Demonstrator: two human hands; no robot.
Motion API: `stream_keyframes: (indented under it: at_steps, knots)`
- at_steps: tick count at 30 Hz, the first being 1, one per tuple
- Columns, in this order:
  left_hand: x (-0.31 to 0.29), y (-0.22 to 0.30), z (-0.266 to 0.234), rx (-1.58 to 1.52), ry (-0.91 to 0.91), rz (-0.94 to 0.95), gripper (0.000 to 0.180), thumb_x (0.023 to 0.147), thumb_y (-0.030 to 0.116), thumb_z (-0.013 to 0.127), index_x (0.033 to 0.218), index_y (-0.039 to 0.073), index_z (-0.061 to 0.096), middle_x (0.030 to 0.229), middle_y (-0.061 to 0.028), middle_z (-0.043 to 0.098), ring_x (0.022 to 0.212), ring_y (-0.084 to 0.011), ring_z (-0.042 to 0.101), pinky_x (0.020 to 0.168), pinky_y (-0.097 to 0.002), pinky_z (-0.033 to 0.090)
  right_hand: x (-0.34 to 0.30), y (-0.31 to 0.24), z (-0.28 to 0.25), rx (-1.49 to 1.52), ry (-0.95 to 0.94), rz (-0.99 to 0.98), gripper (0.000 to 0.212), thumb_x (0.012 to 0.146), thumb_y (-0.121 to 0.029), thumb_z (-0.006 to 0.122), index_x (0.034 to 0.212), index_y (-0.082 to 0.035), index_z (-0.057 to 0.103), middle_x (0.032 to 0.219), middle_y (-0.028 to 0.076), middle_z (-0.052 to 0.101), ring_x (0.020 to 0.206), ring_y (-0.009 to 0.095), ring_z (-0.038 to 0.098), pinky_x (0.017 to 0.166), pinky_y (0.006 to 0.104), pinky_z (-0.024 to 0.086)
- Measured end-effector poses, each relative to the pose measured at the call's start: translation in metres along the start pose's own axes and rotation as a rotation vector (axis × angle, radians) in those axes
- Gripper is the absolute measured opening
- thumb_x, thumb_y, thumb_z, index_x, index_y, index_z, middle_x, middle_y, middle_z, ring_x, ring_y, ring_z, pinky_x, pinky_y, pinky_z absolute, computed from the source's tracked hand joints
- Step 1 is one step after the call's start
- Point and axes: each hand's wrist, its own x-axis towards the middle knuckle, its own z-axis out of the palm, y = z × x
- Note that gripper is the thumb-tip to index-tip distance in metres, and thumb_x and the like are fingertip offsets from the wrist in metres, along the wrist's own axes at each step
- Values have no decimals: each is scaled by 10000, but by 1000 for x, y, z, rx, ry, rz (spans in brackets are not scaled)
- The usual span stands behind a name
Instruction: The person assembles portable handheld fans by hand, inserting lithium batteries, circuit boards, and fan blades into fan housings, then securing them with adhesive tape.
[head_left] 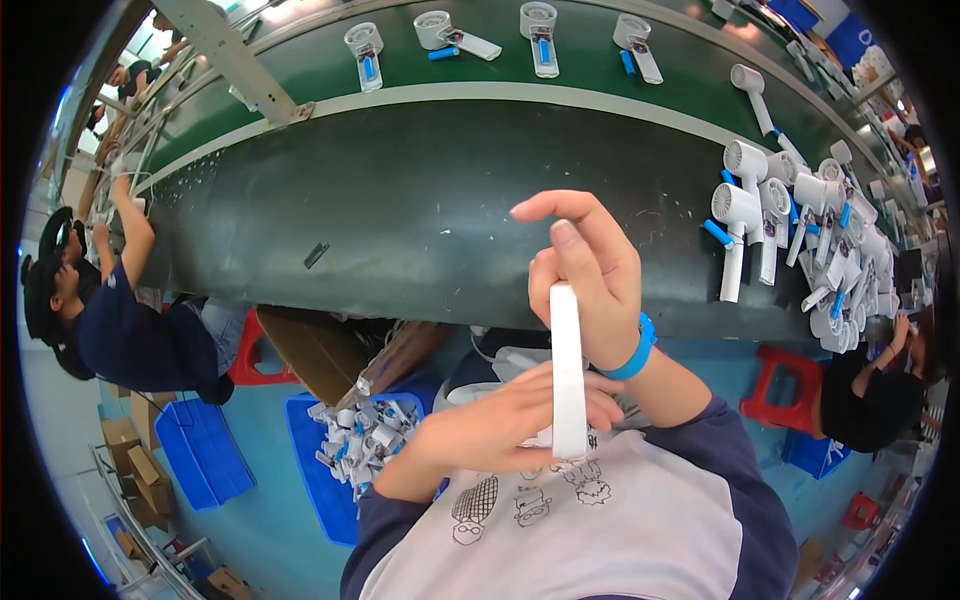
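In front of my chest a long white piece [569, 375], seen edge-on, stands nearly upright; it looks like part of a handheld fan. My left hand [490, 425] is closed on its lower end, the fingers reaching behind it. My right hand [597, 275], with a blue band on the wrist, is beside its upper end. The index finger of that hand reaches left, the thumb points up and the other fingers are curled in. What those curled fingers hold, if anything, is hidden.
Ahead lies a dark work surface [400, 210] with a small black strip [316, 255]. Opened white fans [541, 45] sit spaced along the green belt [480, 75] beyond. A heap of fans [835, 240] is at right. A blue bin of parts [365, 440] stands below left. People work on both sides.
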Motion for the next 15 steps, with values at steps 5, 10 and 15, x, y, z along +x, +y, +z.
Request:
stream_keyframes:
  at_steps: [5, 10, 15]
  knots:
    - [-20, 17, -34, -548, -73, -139, 1014, 588, 441, 854, 1316, -105, 407, 1323, -249, 462, 1242, -303, 461, 1040, -390, 348, -4, 2, -9, -131, -70, -200, 265, 1002, -152, 329, 1144, 24, 466, 484, 10, 466, 391, 38, 378, 396, 196, 277]
    - [3, 26, -33, -1017, 196, -371, 550, 813, 206, 706, 1229, -79, 487, 1055, -192, 642, 1051, -266, 602, 957, -368, 430, 0, 2, -7, -465, -114, -409, 265, 990, -112, 309, 1131, 41, 473, 506, 6, 476, 415, 27, 385, 402, 198, 274]
    - [-4, -13, -13, -1080, 92, -20, 167, 843, 48, 616, 962, 8, 505, 794, -127, 652, 785, -220, 639, 753, -353, 475, 18, 22, 15, -8, -51, 164, 265, 1007, -194, 348, 1096, 1, 504, 504, 14, 475, 412, 37, 397, 398, 197, 287]
